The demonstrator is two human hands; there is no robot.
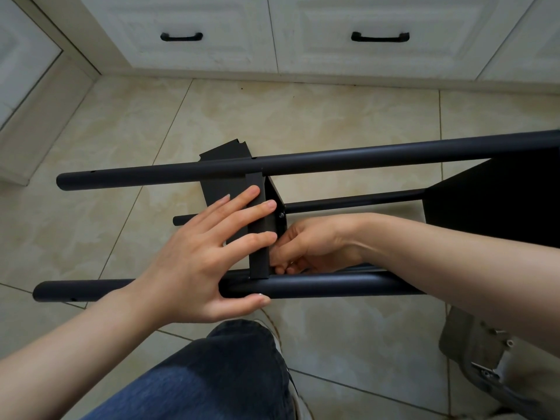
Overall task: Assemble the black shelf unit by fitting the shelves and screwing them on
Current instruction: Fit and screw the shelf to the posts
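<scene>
Knee (230,359) near left hand (194,262) pressing shelf (259,262) edge.

A home kitchen: white cabinet drawers (378,34) (black handles (181,37)), tiled floor (348,122).

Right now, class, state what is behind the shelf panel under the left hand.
The right hand, its fingers curled close to the shelf panel, and a screw head above it. Whatever those fingers hold is covered.

Fingertips of right hand (306,247) (partly) behind shelf (258,256)
</scene>
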